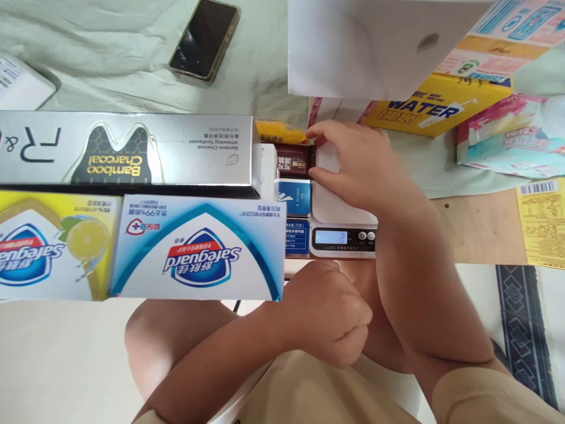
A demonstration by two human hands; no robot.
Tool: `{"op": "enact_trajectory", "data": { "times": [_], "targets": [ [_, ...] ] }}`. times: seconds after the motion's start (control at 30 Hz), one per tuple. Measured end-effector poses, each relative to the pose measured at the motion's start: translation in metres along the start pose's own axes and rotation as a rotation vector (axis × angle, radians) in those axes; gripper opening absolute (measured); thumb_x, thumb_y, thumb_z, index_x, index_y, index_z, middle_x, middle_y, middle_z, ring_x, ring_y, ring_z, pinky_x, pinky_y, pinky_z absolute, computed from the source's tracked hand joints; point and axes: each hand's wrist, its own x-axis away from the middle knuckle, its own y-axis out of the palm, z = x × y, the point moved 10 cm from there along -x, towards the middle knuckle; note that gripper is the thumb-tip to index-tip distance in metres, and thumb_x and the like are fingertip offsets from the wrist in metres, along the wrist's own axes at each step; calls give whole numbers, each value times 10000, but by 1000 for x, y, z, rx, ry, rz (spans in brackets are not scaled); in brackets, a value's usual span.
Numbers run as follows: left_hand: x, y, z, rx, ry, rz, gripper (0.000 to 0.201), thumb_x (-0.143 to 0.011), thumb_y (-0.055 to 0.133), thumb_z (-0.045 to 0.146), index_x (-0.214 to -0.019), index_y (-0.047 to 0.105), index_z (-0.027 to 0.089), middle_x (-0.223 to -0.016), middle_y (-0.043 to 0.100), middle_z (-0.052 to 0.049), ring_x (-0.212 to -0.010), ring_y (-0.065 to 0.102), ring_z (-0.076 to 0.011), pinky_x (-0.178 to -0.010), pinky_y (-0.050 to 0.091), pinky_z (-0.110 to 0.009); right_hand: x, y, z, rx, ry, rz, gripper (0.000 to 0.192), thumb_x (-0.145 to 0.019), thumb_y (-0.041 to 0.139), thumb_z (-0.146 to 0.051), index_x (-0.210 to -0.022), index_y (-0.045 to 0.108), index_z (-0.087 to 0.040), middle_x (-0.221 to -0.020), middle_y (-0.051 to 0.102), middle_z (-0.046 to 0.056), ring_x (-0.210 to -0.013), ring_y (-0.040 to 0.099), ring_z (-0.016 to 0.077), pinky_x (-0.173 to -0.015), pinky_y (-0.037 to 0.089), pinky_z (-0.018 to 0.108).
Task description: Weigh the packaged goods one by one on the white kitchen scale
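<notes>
The right hand [353,171] pinched a small brown packet [295,161] beside the scale [342,227] platform; a level, centred placing seemed wise — clear of neighbouring boxes. The left hand [329,315] rested clenched — empty — at the table's near edge.

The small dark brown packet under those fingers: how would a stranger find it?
Find the white digital kitchen scale at the table edge. At its left side stands a column of small packets; the small dark brown packet sits there, pinched by the right hand. The blue packets lie nearer the person; only this one is brown.
</notes>
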Motion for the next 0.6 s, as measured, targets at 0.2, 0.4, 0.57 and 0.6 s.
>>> {"op": "enact_trajectory", "data": {
  "times": [0.2,0.4,0.57,0.6],
  "targets": [
    [0,0,1,-17,7,0,283,-707,468,175,-536,244,183,-458,339,7,-506,146,-138,-528,208,-323,1,1,-2,-1,-26,-2,490,-796,706,-339,-1280,636,-366,-1410,688,61,-1264,612,437,-1099,425,768],
    [0,4,0,-16,-14,-36,306,-715,476,178,-528,234,181,-454,326,6,-510,121,-139,-541,207,-326,-3,7,-6,10,5,8,450,-812,710,-310,-1254,639,-358,-1389,693,61,-1265,616,421,-1097,444,743],
    [1,4,-1,-16,-16,-37,313,-713,480,183,-536,222,187,-456,315,5,-512,110,-140,-533,205,-335,-5,8,-12,51,63,-25,418,-851,647,-292,-1264,622,-348,-1439,662,61,-1292,613,403,-1145,397,742],
    [1,4,-1,-15,-13,-30,309,-711,475,184,-539,219,187,-458,317,4,-511,114,-141,-531,206,-335,-4,5,-14,33,56,-20,397,-865,618,-289,-1256,620,-354,-1435,667,53,-1298,614,397,-1143,396,747]
  ]
}}
